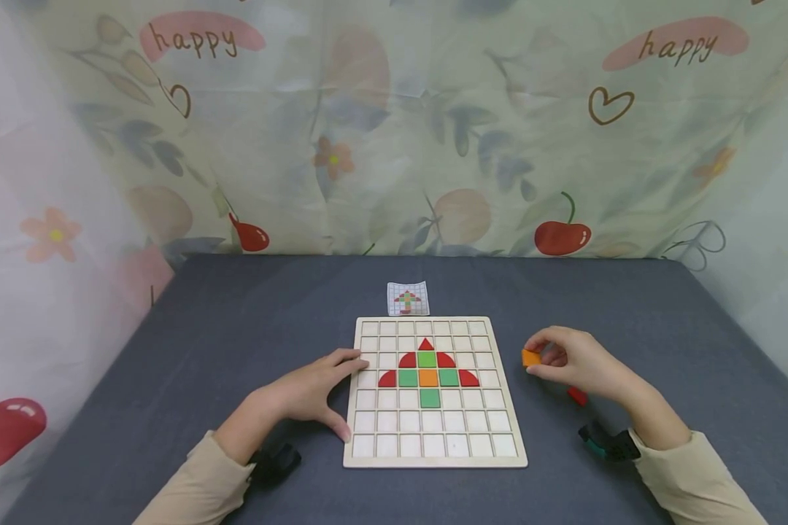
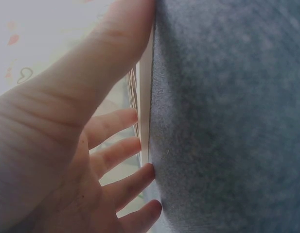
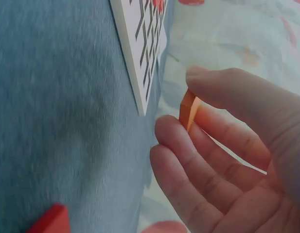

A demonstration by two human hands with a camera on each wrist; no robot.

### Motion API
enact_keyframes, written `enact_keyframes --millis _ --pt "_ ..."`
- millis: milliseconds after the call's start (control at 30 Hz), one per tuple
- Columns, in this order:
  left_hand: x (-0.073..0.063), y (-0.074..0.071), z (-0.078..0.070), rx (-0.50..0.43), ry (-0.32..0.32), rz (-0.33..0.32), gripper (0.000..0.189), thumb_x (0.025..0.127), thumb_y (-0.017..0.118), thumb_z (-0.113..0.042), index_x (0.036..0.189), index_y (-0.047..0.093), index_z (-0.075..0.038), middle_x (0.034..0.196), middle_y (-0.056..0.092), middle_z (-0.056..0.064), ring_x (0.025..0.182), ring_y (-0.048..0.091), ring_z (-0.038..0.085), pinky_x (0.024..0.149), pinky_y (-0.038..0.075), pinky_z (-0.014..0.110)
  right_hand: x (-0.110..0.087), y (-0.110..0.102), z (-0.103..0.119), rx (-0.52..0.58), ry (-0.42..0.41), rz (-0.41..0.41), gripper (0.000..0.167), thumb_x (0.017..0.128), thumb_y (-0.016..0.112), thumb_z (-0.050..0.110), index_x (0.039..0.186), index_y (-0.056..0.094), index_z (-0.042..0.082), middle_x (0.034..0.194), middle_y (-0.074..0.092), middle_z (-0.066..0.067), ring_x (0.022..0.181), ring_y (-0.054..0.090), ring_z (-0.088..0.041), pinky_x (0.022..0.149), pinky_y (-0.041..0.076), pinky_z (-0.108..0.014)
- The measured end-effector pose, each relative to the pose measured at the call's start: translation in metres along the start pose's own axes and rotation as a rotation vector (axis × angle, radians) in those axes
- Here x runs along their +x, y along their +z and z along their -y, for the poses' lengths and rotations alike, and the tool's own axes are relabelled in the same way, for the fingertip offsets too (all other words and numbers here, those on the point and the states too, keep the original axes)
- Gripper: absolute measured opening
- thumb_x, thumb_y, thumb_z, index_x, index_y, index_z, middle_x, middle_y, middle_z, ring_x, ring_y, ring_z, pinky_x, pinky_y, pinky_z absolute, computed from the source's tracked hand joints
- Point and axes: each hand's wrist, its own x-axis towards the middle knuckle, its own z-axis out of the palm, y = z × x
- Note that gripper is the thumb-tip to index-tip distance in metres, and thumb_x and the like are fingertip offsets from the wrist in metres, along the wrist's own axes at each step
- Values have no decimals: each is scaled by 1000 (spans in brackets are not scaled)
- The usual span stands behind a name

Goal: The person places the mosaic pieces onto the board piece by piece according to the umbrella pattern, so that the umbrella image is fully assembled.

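Note:
My left hand [image 1: 302, 390] rests at the left edge of a white gridded wooden board [image 1: 433, 462], its thumb and fingers extended and touching the rim. Between thumb and fingertips, my right hand [image 1: 578, 361] pinches an orange square tile [image 1: 531, 358] just off the board's right side. The right wrist view shows that orange tile [image 3: 187, 109] held on edge. Set in the grid are a red triangle [image 1: 425, 345] at the top, several red curved pieces [image 1: 407, 360], several green squares [image 1: 430, 398] and one orange square [image 1: 427, 378] in the middle.
Behind the board lies a small printed card [image 1: 408, 299] with a similar coloured pattern. A red piece [image 1: 577, 396] lies on the dark cloth, partly below the right hand. Patterned curtains [image 1: 394, 182] stand along the table's back edge.

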Motion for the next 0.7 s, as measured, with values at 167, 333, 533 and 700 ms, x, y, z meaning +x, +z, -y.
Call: enact_keyframes --millis 167,333,533,700 --pt "-1 0 -1 -4 2 3 104 62 82 -47 145 32 -8 150 25 12 134 32 30 105 35 49 2 8 9 21 -40 -50 25 77 75 11 100 65 6 91 63 -2 71 56 2 64 52 -20" --pt "-1 0 -1 -10 2 3 104 62 82 -47 145 32 -8 150 25 12 134 32 30 105 35 49 4 14 15 35 -53 -73 25 77 75 11 100 66 6 90 62 -1 71 56 3 63 52 -19" --pt "-1 0 0 -2 10 -1 104 62 81 -48 145 32 -8 150 26 13 133 33 30 104 36 49 6 19 22 45 -49 -67 24 78 74 8 100 65 6 92 61 -2 72 56 0 65 52 -21" --pt "0 0 0 -4 12 3 104 63 81 -48 145 31 -8 150 25 13 134 32 30 104 35 49 8 25 29 55 -48 -62 26 77 73 6 101 65 5 93 61 -3 74 56 -3 68 53 -22"
